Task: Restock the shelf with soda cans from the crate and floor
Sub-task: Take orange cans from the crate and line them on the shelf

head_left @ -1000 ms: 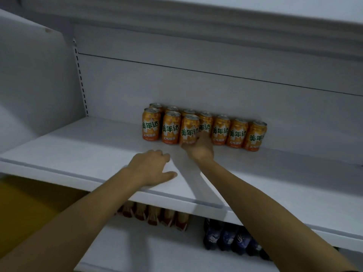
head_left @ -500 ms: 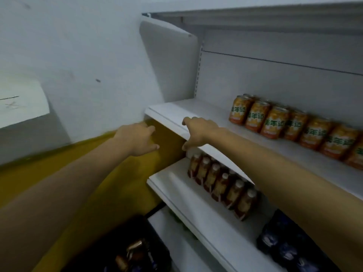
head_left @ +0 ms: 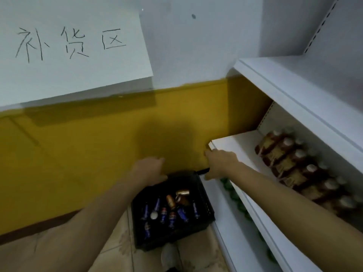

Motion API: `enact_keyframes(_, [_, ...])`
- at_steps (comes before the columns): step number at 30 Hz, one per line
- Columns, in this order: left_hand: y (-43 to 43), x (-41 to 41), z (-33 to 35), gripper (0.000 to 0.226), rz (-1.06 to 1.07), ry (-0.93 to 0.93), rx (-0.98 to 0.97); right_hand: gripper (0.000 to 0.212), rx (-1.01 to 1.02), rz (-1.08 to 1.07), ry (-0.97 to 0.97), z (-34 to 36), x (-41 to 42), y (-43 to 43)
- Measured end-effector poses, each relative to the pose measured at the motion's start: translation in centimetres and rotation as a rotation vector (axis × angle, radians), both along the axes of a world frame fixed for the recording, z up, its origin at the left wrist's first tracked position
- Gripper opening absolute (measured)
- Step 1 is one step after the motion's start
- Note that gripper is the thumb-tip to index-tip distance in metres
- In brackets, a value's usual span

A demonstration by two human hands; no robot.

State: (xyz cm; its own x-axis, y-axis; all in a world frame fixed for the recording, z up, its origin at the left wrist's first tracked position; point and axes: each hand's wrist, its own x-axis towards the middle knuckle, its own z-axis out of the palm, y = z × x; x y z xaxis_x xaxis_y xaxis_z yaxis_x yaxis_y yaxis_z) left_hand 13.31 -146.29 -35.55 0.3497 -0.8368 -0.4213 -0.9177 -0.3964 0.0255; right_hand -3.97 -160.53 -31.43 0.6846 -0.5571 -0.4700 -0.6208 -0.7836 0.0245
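Both hands, left (head_left: 147,169) and right (head_left: 221,163), dropped toward one crate (head_left: 204,201), each grip apart, empty

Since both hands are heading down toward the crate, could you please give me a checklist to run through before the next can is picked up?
1. Left hand free of any load: ok, it holds nothing.
2. Right hand free: ok, empty, above the crate's far right corner.
3. Crate reachable and uncovered: ok, open top, on the floor below both hands.
4. Orange cans left in the crate: ok, a few lie among blue cans.
5. Cans upright for an easy grip: not ok, most lie tilted or on their sides.
6. Loose cans on the floor: cannot tell, none visible here.
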Motion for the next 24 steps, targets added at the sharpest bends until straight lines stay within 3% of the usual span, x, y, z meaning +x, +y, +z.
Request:
enact_keyframes(4, [-0.3,2.1,-7.5,0.061,0.024,0.111,0.11,0.082,0.136,-0.057,0.093,-6.9,1.6,-1.4])
enact_keyframes(9, [-2.5,3.6,-15.5,0.06,0.129,0.34,0.163,0.068,0.297,-0.184,0.071,-15.4,2.7,-3.4])
enact_keyframes(14, [-3.9,3.3,-25.9,0.047,0.569,0.761,0.107,0.068,0.481,-0.35,0.108,-27.7,2.6,-4.7])
enact_keyframes(17, [-5.4,2.8,-35.3,0.023,0.78,0.871,0.073,0.066,0.584,-0.404,0.115,-37.5,3.6,-5.8])
enact_keyframes(20, [-7.8,2.2,-46.5,0.024,0.88,0.888,0.005,0.058,0.65,-0.468,0.038,-48.9,5.6,-8.0])
enact_keyframes(23, [-10.7,2.0,-57.8,0.042,0.981,0.883,-0.069,0.024,0.834,-0.856,-0.187,-60.4,7.6,-9.8])
enact_keyframes(24, [-11.6,2.0,-61.0,0.049,0.996,0.855,-0.094,0.025,0.918,-1.043,-0.245,-63.8,8.1,-10.1])
